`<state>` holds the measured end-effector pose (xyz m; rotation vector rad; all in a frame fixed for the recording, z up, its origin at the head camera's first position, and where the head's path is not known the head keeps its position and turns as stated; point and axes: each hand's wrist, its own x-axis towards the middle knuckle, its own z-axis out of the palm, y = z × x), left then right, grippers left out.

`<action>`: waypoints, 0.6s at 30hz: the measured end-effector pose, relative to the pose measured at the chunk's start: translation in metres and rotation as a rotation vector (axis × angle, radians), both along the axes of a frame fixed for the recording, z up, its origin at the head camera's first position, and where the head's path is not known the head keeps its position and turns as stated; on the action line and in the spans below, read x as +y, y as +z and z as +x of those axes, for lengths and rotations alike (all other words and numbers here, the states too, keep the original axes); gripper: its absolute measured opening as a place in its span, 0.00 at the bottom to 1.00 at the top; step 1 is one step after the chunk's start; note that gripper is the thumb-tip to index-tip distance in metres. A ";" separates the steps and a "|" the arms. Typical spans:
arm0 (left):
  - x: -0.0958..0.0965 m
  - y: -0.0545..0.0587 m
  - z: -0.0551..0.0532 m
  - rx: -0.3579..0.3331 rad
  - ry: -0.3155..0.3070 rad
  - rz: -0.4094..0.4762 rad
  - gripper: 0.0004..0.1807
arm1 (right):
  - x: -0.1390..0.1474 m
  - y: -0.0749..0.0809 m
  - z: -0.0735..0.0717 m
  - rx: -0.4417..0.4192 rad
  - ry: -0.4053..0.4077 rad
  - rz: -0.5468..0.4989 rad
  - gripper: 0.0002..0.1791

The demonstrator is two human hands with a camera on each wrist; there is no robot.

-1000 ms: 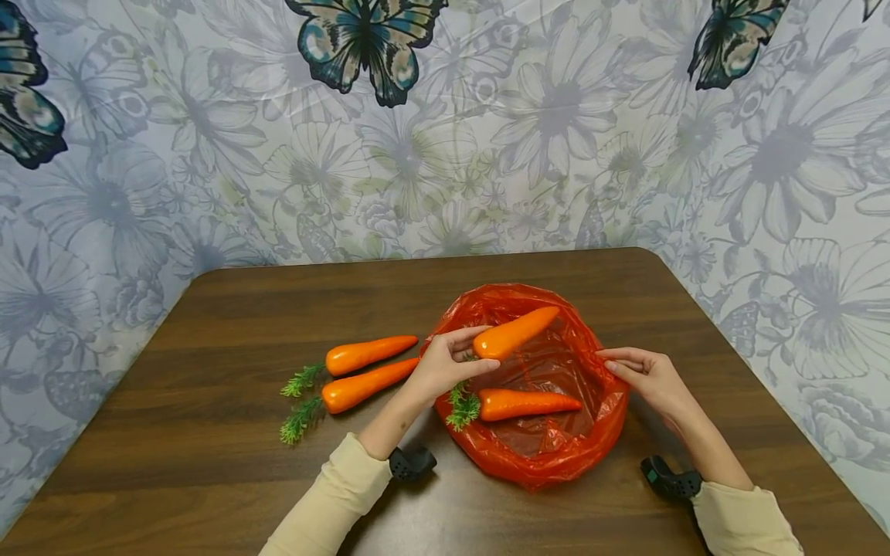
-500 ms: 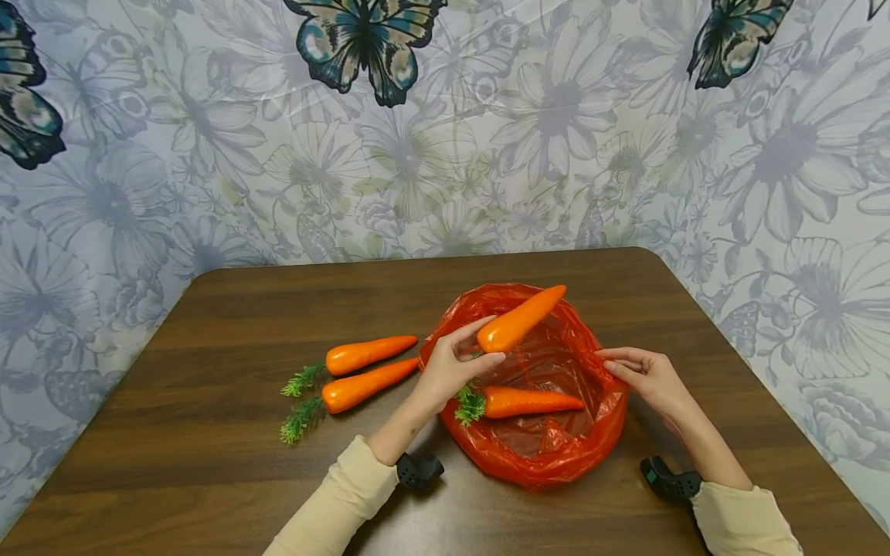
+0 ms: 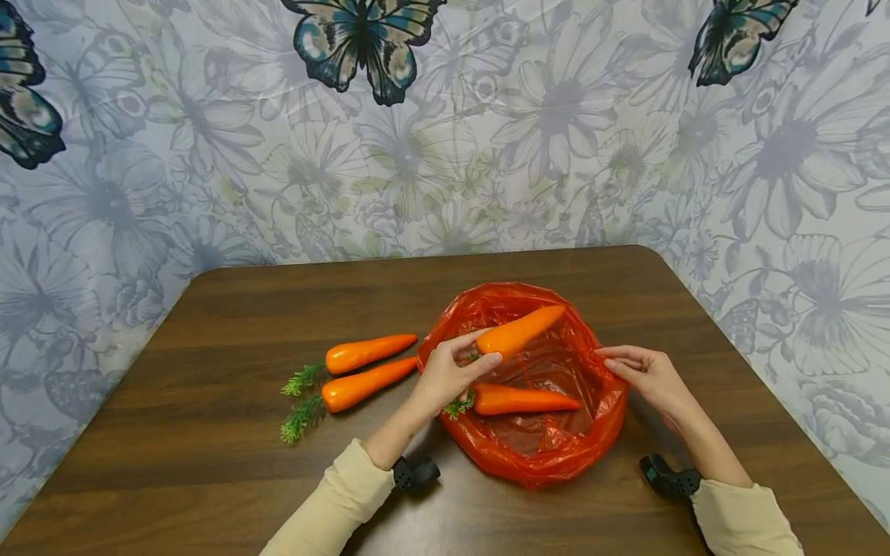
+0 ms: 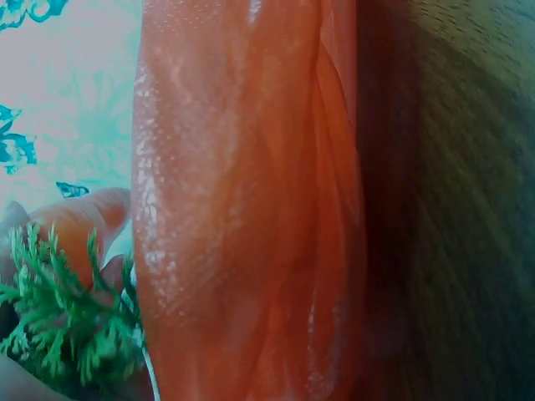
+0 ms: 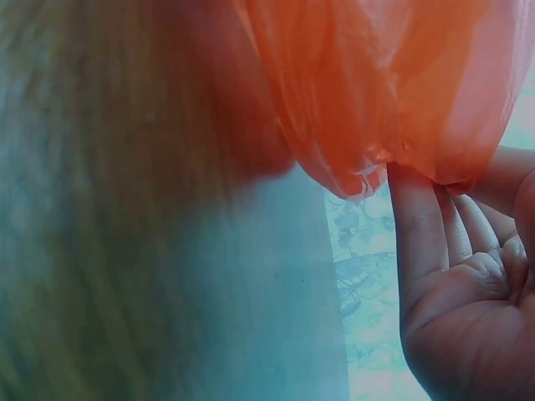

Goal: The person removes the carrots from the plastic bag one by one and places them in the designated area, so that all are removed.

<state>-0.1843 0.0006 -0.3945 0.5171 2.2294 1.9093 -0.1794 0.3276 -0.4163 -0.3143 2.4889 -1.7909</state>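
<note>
My left hand (image 3: 448, 376) grips an orange carrot (image 3: 521, 330) by its thick end, above the mouth of a red plastic bag (image 3: 535, 469); the tip points up and right. Just below lies a second carrot (image 3: 526, 399) within the bag's opening, its green top (image 3: 457, 407) partly behind the hand. Whether the left hand also touches it, I cannot tell. In the left wrist view, leafy greens (image 4: 67, 309) show beside the bag wall (image 4: 242, 217). My right hand (image 3: 650, 378) pinches the bag's right rim between thumb and fingers, as the right wrist view also shows.
Two more carrots, an upper one (image 3: 368, 354) and a lower one (image 3: 367, 386), lie left of the bag with greens pointing left. All rest on a brown wooden table (image 3: 208, 432). Behind it stands a wall (image 3: 417, 177) with flower and butterfly patterns.
The carrot in my left hand tilted upward, then lowered again. The carrot beneath shifted right, then slightly back left and up. My right hand stayed on the bag's rim.
</note>
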 end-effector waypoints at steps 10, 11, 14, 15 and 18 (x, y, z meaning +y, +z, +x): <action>-0.001 -0.001 0.001 0.031 0.086 -0.031 0.31 | -0.001 0.000 0.001 0.015 0.004 -0.017 0.20; -0.001 -0.001 0.002 0.022 0.076 -0.017 0.31 | 0.000 0.000 0.001 0.016 0.004 -0.016 0.19; -0.001 -0.002 0.002 0.003 0.047 0.017 0.30 | 0.001 -0.001 0.001 0.021 0.001 -0.015 0.18; -0.001 -0.002 0.002 0.003 0.042 0.024 0.30 | 0.001 -0.002 0.001 0.024 -0.001 -0.016 0.17; 0.000 -0.002 0.003 0.015 0.044 0.039 0.30 | 0.002 -0.002 0.001 0.031 0.001 -0.010 0.17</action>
